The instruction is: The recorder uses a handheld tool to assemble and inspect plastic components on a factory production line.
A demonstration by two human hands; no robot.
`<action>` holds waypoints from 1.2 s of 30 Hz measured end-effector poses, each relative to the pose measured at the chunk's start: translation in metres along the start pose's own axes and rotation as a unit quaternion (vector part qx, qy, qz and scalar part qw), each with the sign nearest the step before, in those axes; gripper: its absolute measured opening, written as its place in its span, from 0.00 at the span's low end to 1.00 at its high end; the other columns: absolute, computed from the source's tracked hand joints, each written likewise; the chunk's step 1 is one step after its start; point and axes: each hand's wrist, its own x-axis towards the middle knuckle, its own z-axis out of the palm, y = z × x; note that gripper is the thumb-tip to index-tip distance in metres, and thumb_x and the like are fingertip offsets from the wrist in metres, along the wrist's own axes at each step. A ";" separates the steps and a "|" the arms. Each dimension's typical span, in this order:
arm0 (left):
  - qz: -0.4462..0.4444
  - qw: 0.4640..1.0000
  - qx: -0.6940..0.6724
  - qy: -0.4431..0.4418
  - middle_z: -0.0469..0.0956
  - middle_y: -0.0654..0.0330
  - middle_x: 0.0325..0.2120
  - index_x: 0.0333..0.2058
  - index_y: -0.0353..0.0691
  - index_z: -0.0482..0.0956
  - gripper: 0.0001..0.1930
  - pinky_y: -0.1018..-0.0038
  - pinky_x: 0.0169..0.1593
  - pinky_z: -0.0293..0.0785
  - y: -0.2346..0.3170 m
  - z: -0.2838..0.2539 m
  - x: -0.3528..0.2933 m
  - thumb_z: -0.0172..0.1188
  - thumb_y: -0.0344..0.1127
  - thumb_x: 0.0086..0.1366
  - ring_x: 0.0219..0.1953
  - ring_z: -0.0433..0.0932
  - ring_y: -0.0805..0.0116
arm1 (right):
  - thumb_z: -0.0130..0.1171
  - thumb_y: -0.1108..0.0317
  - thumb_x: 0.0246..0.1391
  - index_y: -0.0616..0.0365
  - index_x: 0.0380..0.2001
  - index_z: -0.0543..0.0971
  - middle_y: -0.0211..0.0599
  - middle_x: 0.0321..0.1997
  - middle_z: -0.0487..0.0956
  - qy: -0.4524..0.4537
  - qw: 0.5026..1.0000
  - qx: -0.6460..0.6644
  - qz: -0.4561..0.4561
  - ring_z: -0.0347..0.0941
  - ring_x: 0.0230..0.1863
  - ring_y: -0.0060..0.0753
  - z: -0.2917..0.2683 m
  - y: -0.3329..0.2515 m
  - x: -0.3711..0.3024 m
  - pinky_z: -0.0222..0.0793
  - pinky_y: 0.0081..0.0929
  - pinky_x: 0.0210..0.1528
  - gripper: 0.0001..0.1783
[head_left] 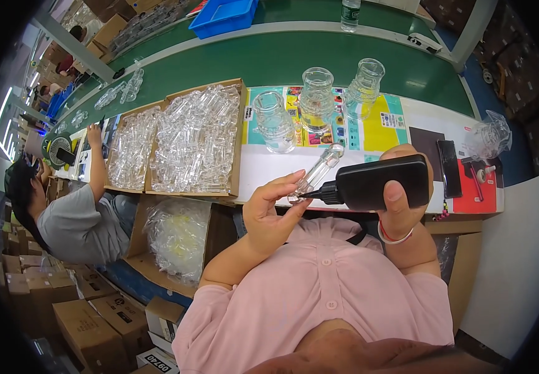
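Note:
My left hand (274, 212) pinches the lower end of a clear glass tube piece (321, 169), which tilts up and away to the right. A black squeeze bottle (378, 182) lies in the grip of my right hand (406, 196), its narrow nozzle pointing left. The nozzle tip meets or nearly meets the end of the tube at my left fingertips; exact contact is too small to tell. Just beyond my hands stand three wavy clear glass vessels: one at left (274, 123), one in the middle (316, 100) and one at right (364, 87).
Cardboard trays (239, 149) full of clear glass pieces stand to the left. Below them is an open carton (204, 249) with plastic bags. A co-worker (82, 215) sits at far left. A dark phone-like slab (449, 168) and plastic-wrapped glass (490, 134) lie right; a blue bin (222, 19) is behind.

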 end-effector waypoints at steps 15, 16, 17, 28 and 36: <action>0.080 0.992 0.093 0.013 0.74 0.44 0.40 0.37 0.34 0.70 0.18 0.71 0.45 0.71 0.000 -0.002 0.001 0.63 0.17 0.45 0.43 0.76 0.58 | 0.61 0.62 0.46 0.64 0.35 0.70 0.30 0.29 0.71 0.017 0.992 0.077 0.095 0.66 0.28 0.18 0.002 -0.001 -0.004 0.63 0.14 0.32 0.18; 0.080 0.992 0.093 0.015 0.75 0.44 0.40 0.36 0.34 0.71 0.18 0.71 0.45 0.72 0.000 -0.002 0.001 0.63 0.17 0.45 0.43 0.76 0.58 | 0.61 0.63 0.46 0.64 0.35 0.70 0.31 0.29 0.71 0.016 0.994 0.075 0.083 0.66 0.29 0.18 0.003 -0.001 -0.003 0.63 0.14 0.33 0.18; 0.081 0.992 0.093 0.016 0.75 0.44 0.39 0.36 0.34 0.71 0.18 0.72 0.44 0.72 0.000 -0.002 0.001 0.63 0.17 0.44 0.42 0.76 0.58 | 0.61 0.63 0.45 0.64 0.35 0.70 0.31 0.29 0.71 0.015 0.995 0.073 0.072 0.66 0.30 0.18 0.004 -0.002 -0.002 0.63 0.15 0.33 0.18; 0.077 0.985 0.151 0.010 0.76 0.48 0.38 0.34 0.35 0.72 0.17 0.74 0.40 0.73 0.001 -0.003 0.001 0.65 0.19 0.43 0.38 0.77 0.60 | 0.60 0.66 0.45 0.66 0.35 0.70 0.36 0.31 0.72 -0.016 0.998 0.036 0.045 0.67 0.32 0.22 -0.001 -0.006 -0.001 0.63 0.17 0.36 0.17; 0.101 0.977 0.186 -0.001 0.76 0.49 0.36 0.34 0.35 0.75 0.17 0.75 0.38 0.74 0.003 -0.002 0.005 0.65 0.20 0.43 0.36 0.77 0.61 | 0.60 0.71 0.42 0.68 0.35 0.70 0.43 0.32 0.72 -0.081 0.990 -0.089 -0.067 0.69 0.33 0.32 -0.014 -0.008 -0.001 0.64 0.22 0.37 0.17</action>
